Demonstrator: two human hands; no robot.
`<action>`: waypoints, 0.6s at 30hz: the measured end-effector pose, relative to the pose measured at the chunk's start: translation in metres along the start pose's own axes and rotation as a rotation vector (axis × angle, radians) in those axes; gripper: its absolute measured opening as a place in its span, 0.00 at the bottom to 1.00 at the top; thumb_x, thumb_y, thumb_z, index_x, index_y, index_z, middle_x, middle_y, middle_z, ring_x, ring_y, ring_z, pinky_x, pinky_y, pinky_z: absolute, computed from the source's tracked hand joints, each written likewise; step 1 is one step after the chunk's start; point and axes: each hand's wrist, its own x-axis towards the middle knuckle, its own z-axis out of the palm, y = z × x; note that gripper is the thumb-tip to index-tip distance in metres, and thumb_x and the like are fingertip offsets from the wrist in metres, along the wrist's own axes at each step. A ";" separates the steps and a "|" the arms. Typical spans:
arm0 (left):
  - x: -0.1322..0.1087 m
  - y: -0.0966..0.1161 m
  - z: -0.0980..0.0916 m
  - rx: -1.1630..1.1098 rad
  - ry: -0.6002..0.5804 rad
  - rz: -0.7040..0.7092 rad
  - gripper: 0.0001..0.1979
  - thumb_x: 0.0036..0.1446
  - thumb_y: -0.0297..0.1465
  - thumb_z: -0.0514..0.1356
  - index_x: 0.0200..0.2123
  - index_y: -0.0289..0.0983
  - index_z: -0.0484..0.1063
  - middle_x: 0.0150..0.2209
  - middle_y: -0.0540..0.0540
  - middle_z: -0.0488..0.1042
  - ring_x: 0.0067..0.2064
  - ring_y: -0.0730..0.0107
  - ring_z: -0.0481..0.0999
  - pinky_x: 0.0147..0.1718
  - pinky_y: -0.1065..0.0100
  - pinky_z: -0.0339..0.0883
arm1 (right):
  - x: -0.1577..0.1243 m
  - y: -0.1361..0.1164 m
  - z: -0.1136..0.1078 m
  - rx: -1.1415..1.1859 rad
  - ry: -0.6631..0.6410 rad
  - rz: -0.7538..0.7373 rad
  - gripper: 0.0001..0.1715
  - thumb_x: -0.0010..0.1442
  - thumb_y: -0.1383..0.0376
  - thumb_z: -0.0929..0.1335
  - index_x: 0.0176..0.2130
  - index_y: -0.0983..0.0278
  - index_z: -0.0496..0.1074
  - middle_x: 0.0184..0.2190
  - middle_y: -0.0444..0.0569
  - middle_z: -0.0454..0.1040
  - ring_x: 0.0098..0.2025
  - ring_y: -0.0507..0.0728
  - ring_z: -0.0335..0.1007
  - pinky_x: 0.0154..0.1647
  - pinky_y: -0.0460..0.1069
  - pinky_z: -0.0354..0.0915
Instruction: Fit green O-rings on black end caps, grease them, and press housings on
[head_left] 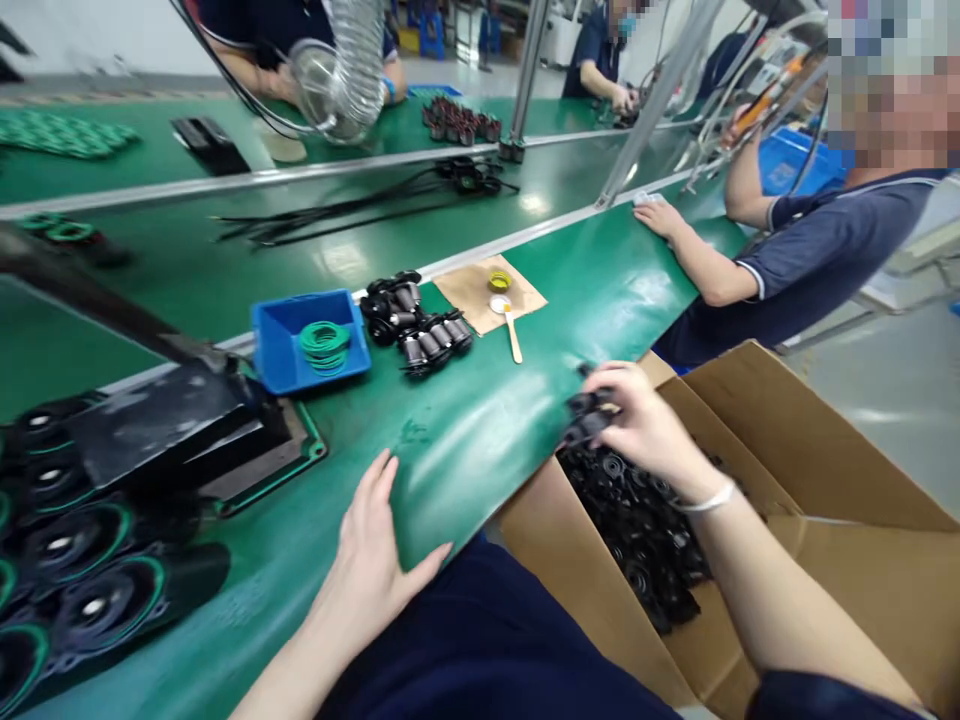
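My right hand (637, 420) grips some small black plastic parts (589, 415), blurred by motion, above the edge of an open cardboard box (585, 570). Many similar black parts (637, 540) fill the bottom of that box. My left hand (375, 545) rests at the near edge of the green table (480, 430), thumb and fingers apart, with nothing in it. Beyond it stands a blue bin (281, 375) with green rubber rings (325, 347) inside. Several black and grey motor-like parts (420, 325) sit beside the bin.
Left stand a dark metal fixture (180, 430) and black round housings with green rings (97, 560). A brown sheet (457, 290) carries a small yellow pot (499, 281) and a wooden stick (514, 335). A co-worker (817, 250) sits at the right; black cables (360, 205) lie farther back.
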 end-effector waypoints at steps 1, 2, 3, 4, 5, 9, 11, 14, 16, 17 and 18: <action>0.009 0.003 0.003 -0.015 0.024 0.000 0.52 0.56 0.44 0.64 0.70 0.35 0.33 0.69 0.25 0.47 0.70 0.38 0.53 0.59 0.39 0.63 | 0.016 -0.026 0.021 0.005 -0.107 -0.117 0.23 0.53 0.73 0.70 0.48 0.57 0.71 0.52 0.50 0.63 0.58 0.60 0.63 0.61 0.60 0.67; 0.018 0.005 0.006 -0.030 0.048 0.004 0.55 0.55 0.44 0.66 0.70 0.35 0.31 0.69 0.23 0.44 0.70 0.37 0.50 0.60 0.38 0.62 | 0.030 -0.049 0.042 0.028 -0.197 -0.198 0.24 0.53 0.75 0.69 0.48 0.57 0.71 0.51 0.51 0.62 0.59 0.60 0.63 0.63 0.61 0.64; 0.027 0.006 0.008 -0.042 0.073 0.005 0.56 0.54 0.44 0.67 0.70 0.35 0.30 0.70 0.22 0.42 0.71 0.36 0.48 0.60 0.38 0.60 | 0.040 -0.067 0.060 0.060 -0.275 -0.249 0.28 0.53 0.77 0.67 0.51 0.57 0.71 0.52 0.51 0.61 0.59 0.59 0.62 0.64 0.61 0.63; 0.034 0.006 0.011 -0.050 0.095 0.004 0.58 0.53 0.45 0.68 0.70 0.34 0.30 0.70 0.22 0.41 0.71 0.35 0.47 0.61 0.37 0.59 | 0.047 -0.079 0.074 0.100 -0.350 -0.285 0.33 0.53 0.78 0.65 0.56 0.56 0.68 0.55 0.52 0.59 0.59 0.59 0.62 0.64 0.60 0.64; 0.041 0.006 0.013 -0.053 0.118 0.004 0.58 0.52 0.45 0.68 0.70 0.34 0.30 0.69 0.21 0.41 0.71 0.34 0.46 0.61 0.37 0.58 | 0.052 -0.085 0.081 0.141 -0.397 -0.296 0.38 0.54 0.78 0.65 0.60 0.55 0.65 0.59 0.53 0.56 0.59 0.58 0.63 0.61 0.58 0.67; 0.062 -0.004 0.017 -0.039 0.175 -0.040 0.48 0.57 0.42 0.65 0.69 0.35 0.39 0.69 0.22 0.43 0.71 0.34 0.45 0.63 0.36 0.55 | 0.042 -0.033 0.046 0.047 -0.243 0.101 0.41 0.60 0.69 0.64 0.68 0.50 0.50 0.68 0.51 0.48 0.59 0.58 0.66 0.49 0.51 0.74; 0.069 -0.008 0.017 -0.044 0.189 -0.074 0.39 0.60 0.39 0.62 0.67 0.32 0.46 0.68 0.23 0.45 0.71 0.36 0.46 0.64 0.38 0.54 | 0.018 0.022 0.011 -0.187 -0.139 0.501 0.34 0.67 0.63 0.61 0.68 0.53 0.49 0.67 0.51 0.52 0.60 0.57 0.65 0.54 0.51 0.72; 0.079 -0.010 0.018 -0.069 0.203 -0.107 0.35 0.62 0.38 0.60 0.65 0.30 0.52 0.67 0.27 0.45 0.71 0.36 0.46 0.67 0.41 0.50 | -0.055 0.097 -0.020 -0.383 -0.213 0.898 0.29 0.67 0.60 0.65 0.63 0.64 0.58 0.61 0.58 0.62 0.57 0.61 0.67 0.57 0.59 0.68; 0.084 -0.012 0.019 -0.074 0.177 -0.108 0.38 0.61 0.39 0.60 0.66 0.27 0.49 0.68 0.29 0.42 0.71 0.36 0.44 0.68 0.43 0.46 | -0.118 0.127 -0.014 -0.461 -0.316 1.113 0.26 0.65 0.57 0.68 0.59 0.65 0.64 0.57 0.55 0.66 0.56 0.60 0.68 0.57 0.60 0.68; 0.085 -0.012 0.019 -0.069 0.162 -0.099 0.41 0.60 0.39 0.62 0.66 0.24 0.48 0.67 0.26 0.41 0.71 0.35 0.44 0.68 0.44 0.45 | -0.147 0.136 -0.004 -0.482 -0.371 1.191 0.26 0.65 0.56 0.68 0.58 0.65 0.66 0.56 0.54 0.67 0.55 0.59 0.68 0.56 0.60 0.69; 0.087 -0.013 0.020 -0.063 0.152 -0.094 0.43 0.58 0.39 0.63 0.66 0.20 0.48 0.67 0.24 0.40 0.70 0.35 0.44 0.68 0.44 0.45 | -0.174 0.143 0.009 -0.494 -0.426 1.247 0.26 0.65 0.56 0.68 0.57 0.65 0.66 0.56 0.54 0.68 0.54 0.59 0.69 0.55 0.59 0.69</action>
